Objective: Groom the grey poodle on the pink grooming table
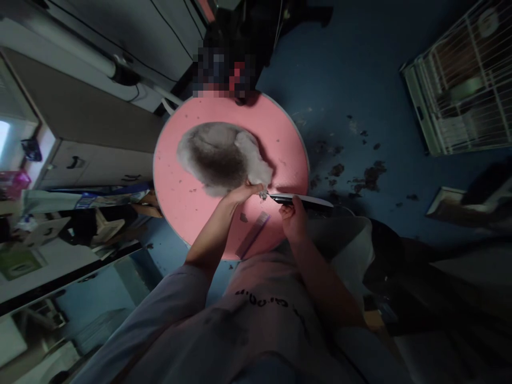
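A fluffy grey and white animal [218, 154] lies on a round pink table [176, 213]. My left hand [245, 193] is closed at the animal's lower right side, its fingers pinched on what looks like a paw. My right hand [294, 216] grips a black and white clipper [302, 200], whose tip points left, close to my left fingers. A small grey tuft of fur [263, 195] shows between the clipper tip and my left fingers. Below my hands, a comb [253, 234] lies near the table's front edge.
Fur clumps [370, 176] litter the blue floor at the right. A wire cage [460, 85] stands at the upper right. Cabinets [88, 160] line the left side. Beyond the table's far edge is a blurred, dark figure [224, 69]. A translucent bin liner [352, 245] hangs right of my right forearm.
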`<control>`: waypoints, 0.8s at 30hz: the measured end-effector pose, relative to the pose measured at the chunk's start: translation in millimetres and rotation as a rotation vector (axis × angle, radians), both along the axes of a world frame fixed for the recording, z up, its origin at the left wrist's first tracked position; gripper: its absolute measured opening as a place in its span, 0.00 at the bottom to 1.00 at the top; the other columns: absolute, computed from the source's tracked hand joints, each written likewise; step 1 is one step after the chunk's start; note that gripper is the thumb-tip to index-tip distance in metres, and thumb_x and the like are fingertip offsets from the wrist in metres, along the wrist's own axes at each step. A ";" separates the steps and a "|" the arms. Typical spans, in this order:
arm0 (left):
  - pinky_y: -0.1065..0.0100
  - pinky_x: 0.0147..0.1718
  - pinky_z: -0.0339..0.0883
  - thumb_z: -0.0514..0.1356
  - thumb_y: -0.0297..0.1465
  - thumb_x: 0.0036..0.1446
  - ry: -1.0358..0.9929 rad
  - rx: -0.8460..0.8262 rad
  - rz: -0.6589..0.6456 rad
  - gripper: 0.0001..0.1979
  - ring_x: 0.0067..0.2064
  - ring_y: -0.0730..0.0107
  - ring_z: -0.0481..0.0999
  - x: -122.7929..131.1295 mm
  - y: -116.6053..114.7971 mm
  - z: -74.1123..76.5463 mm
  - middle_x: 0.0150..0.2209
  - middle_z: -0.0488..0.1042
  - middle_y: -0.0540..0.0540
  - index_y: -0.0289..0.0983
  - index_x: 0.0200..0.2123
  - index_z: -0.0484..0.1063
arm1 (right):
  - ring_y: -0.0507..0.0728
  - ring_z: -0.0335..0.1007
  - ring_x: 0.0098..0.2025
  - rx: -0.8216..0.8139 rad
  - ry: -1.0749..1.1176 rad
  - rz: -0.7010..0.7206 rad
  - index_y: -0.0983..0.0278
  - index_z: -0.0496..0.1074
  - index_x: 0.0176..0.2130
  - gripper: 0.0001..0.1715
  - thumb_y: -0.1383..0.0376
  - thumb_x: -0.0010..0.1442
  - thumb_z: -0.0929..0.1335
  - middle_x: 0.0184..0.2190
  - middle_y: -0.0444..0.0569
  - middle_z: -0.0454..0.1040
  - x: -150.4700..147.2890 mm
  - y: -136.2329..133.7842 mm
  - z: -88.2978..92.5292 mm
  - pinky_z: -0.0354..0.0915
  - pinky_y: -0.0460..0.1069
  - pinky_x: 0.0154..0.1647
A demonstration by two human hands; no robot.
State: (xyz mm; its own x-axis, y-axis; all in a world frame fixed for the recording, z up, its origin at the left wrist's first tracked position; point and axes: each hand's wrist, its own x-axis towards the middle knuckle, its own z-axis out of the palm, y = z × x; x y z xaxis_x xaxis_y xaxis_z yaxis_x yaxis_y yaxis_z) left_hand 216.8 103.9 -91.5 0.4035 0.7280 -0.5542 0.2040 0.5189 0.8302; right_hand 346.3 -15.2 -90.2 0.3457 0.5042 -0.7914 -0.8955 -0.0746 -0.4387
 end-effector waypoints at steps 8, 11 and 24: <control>0.71 0.28 0.66 0.75 0.35 0.33 -0.083 -0.001 0.015 0.23 0.25 0.75 0.70 4.8 1.1 7.5 0.23 0.71 0.52 0.34 0.29 0.67 | 0.52 0.74 0.35 0.089 -0.441 0.139 0.61 0.66 0.40 0.24 0.57 0.46 0.75 0.39 0.45 0.76 -7.3 -13.1 9.1 0.69 0.46 0.31; 0.71 0.28 0.64 0.75 0.35 0.33 -0.069 0.009 0.043 0.22 0.26 0.76 0.69 5.6 1.1 6.6 0.24 0.70 0.52 0.34 0.28 0.67 | 0.52 0.75 0.38 0.128 -0.539 0.167 0.60 0.65 0.42 0.25 0.59 0.47 0.75 0.45 0.46 0.76 -9.0 -16.1 17.4 0.70 0.47 0.34; 0.72 0.26 0.63 0.75 0.36 0.30 -0.088 0.010 0.053 0.24 0.25 0.77 0.68 8.5 -0.1 7.8 0.23 0.70 0.53 0.34 0.28 0.67 | 0.51 0.74 0.36 0.097 -0.528 0.180 0.60 0.61 0.42 0.25 0.60 0.48 0.73 0.45 0.47 0.75 -8.0 -16.0 21.4 0.69 0.46 0.35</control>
